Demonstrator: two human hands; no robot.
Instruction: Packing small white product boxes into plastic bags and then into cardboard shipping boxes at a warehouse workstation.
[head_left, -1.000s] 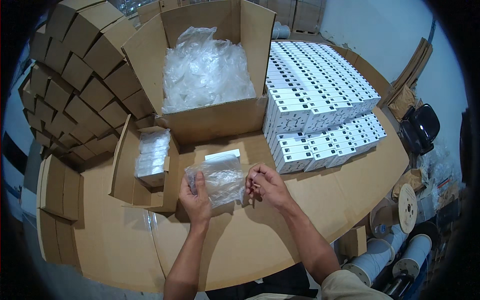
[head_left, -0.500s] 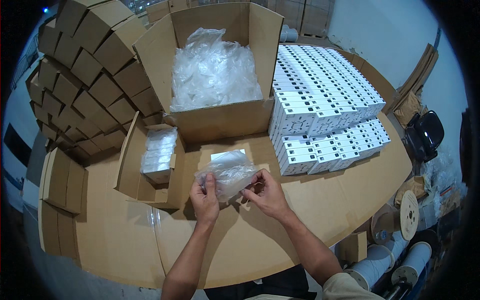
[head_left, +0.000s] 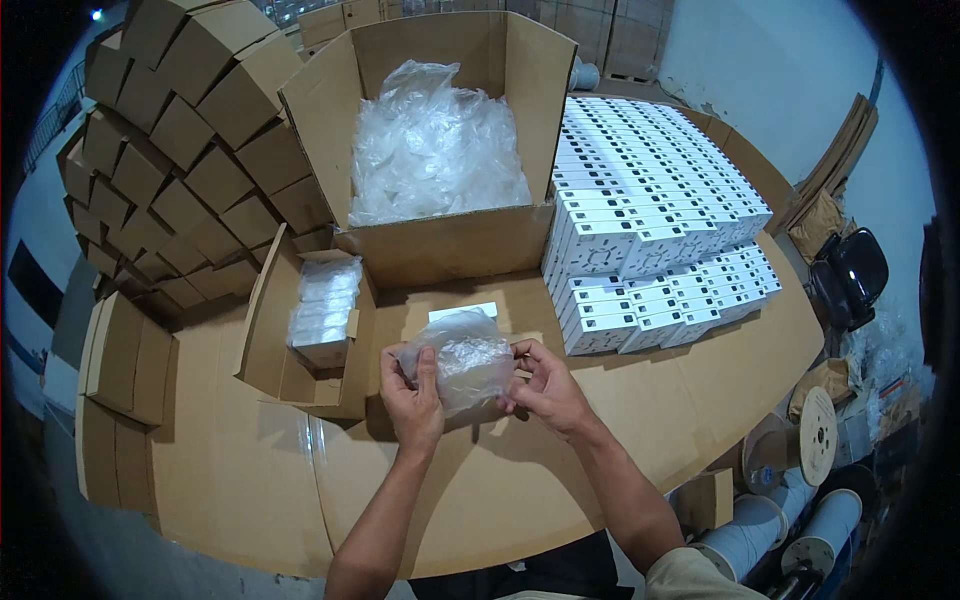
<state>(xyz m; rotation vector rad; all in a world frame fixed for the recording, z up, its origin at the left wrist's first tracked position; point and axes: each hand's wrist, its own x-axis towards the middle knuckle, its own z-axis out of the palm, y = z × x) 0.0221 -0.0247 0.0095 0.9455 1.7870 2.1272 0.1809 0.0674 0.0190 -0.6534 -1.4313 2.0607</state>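
A clear plastic bag (head_left: 458, 362) is held between my two hands over the cardboard-covered table. My left hand (head_left: 412, 395) grips its left side, thumb on top. The fingers of my right hand (head_left: 545, 388) pinch the bag's right edge. Just beyond the bag lies a small white box (head_left: 463, 311), partly covered by it. To the left stands an open carton (head_left: 352, 395) with a row of plastic-wrapped boxes (head_left: 326, 305) in its far part. Behind, a large open carton (head_left: 440, 245) is heaped with clear plastic bags (head_left: 440, 150).
White boxes (head_left: 600, 250) stand in stacked rows at the right of the table (head_left: 250, 480). Brown cartons (head_left: 190, 150) are piled at the back left, with more cartons (head_left: 125, 370) at the left edge. Spools (head_left: 820, 435) and a black chair (head_left: 850, 270) are off the right side.
The bag looks rounder and wider between my hands. My right hand has shifted slightly to the right, and the whole view has moved a little.
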